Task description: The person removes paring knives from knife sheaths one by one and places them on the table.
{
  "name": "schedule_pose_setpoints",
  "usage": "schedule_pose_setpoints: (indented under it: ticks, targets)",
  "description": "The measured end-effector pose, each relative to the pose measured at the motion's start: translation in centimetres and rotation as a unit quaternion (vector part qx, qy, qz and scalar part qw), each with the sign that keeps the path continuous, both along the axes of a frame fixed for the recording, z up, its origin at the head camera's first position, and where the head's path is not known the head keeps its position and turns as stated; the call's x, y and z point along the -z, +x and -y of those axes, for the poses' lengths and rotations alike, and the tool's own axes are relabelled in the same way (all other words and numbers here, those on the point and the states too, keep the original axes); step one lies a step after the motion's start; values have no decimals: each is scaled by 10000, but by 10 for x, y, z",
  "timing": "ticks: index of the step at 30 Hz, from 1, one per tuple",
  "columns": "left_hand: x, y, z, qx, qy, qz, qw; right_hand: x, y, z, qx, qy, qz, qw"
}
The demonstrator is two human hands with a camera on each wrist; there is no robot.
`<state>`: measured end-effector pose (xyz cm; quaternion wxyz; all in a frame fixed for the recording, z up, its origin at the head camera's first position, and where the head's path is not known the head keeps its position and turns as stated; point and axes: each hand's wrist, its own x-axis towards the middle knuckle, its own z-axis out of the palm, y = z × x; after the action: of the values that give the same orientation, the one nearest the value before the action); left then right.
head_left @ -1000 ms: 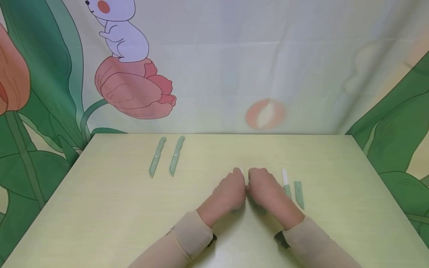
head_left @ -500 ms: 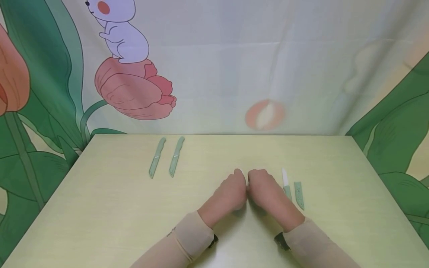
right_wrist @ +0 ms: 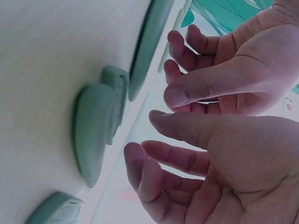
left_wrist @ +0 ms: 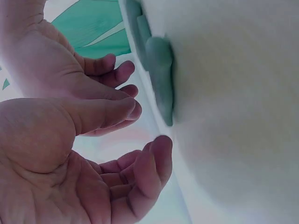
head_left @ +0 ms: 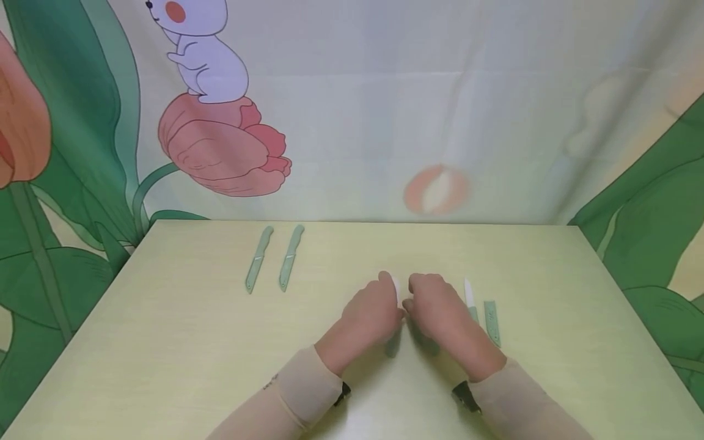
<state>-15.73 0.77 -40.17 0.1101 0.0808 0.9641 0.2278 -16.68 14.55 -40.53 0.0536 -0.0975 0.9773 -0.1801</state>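
Note:
My left hand [head_left: 371, 311] hovers over a knife, its white blade [head_left: 396, 288] and green handle [head_left: 392, 346] showing past the hand's edges. In the left wrist view, this handle [left_wrist: 160, 79] lies on the table beyond my loosely bent fingers. Right beside it, my right hand [head_left: 440, 308] is over a green sheath [head_left: 430, 346], mostly hidden from the head. Both palms face inward with nothing between the fingers, as the right wrist view shows too. A second bare knife [head_left: 469, 296] lies partly behind my right wrist, with its green sheath [head_left: 492, 322] to its right.
Two sheathed green knives [head_left: 258, 260] [head_left: 291, 258] lie side by side at the back left of the pale table [head_left: 181, 342]. A printed curtain [head_left: 352, 122] hangs right behind the table's back edge.
My hands have drawn slightly apart, the left one shifting a little left. More of the white blade and green handle shows between and below them.

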Motion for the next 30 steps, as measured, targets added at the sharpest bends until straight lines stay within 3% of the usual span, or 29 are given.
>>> schedule_pose_setpoints:
  ticks: [6, 12, 18, 30]
  targets:
    - [-6, -8, 11, -24, -186, -241, 9995, -8, 1, 0, -64, -53, -124, 9999]
    - [-17, -16, 26, -94, -619, -726, 9954, -14, -1, 3, -124, -48, -375, 9992]
    - [-23, -26, 43, -143, -987, -1176, 9880, -17, -6, 9, -230, 30, -691, 9973]
    - [-18, -52, 82, -21, -1826, -1910, 9645, -24, -15, 24, -775, 625, -890, 9910]
